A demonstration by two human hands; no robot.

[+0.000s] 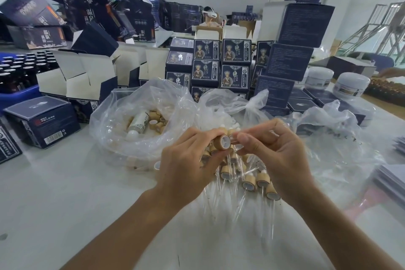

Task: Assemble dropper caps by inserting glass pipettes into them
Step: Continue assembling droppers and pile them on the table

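My left hand (188, 160) grips a bamboo-coloured dropper cap (222, 142) with its white-lined open end turned toward my right hand (274, 149). The right hand's thumb and fingers pinch a clear glass pipette (235, 136) right at the cap's opening; the pipette is mostly hidden by the fingers. Below both hands lies a heap of assembled caps with glass pipettes (249, 182) on the white table (76, 204). A clear plastic bag (140, 116) behind holds several loose bamboo caps and a white bottle.
Stacks of dark blue cartons (219, 66) and open white-lined boxes (87, 76) crowd the back of the table. A blue crate of dark bottles (19, 76) stands far left, white jars (350, 85) far right. Crumpled plastic (328, 129) lies right of my hands. A person sits far behind.
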